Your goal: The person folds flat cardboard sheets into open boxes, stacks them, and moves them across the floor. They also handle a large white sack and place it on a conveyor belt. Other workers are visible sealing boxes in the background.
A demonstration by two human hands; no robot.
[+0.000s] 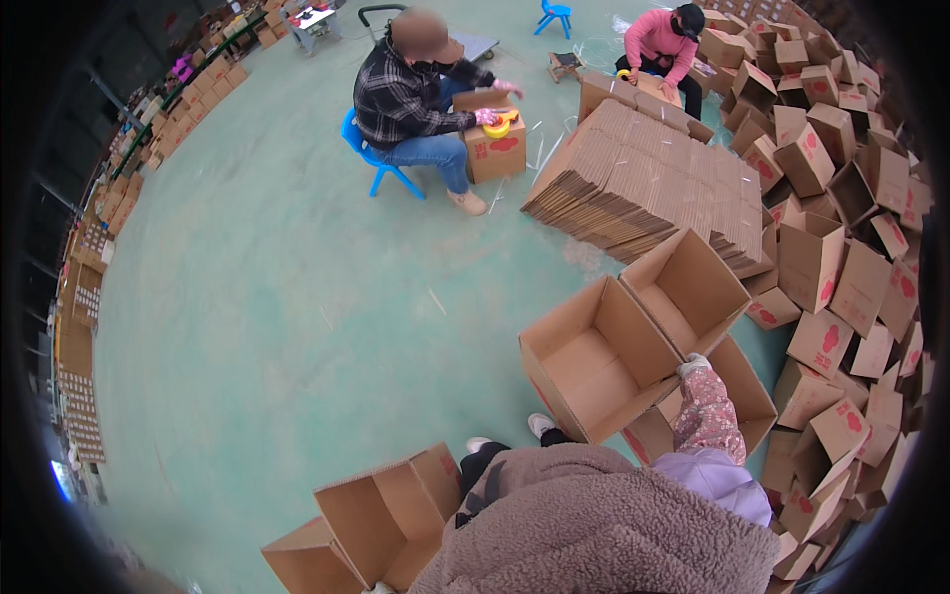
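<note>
My right hand (693,364), in a pale glove, is closed over the meeting rims of two open-topped cardboard boxes, a nearer one (574,361) and a farther one (698,287). Below them another open box (747,396) shows partly behind my flowered sleeve. At the lower left, a pair of open cardboard boxes (381,510) stands side by side. Only a sliver of my left hand (379,589) shows at the picture's bottom edge, pinching where their walls meet; most of it is cut off.
A large heap of made-up boxes (831,346) fills the right side. Ahead lies a stack of flattened cartons (653,168). One person (406,99) on a blue chair tapes a box (495,153); another person in pink (658,49) works behind the stack. Green floor (267,297) stretches left.
</note>
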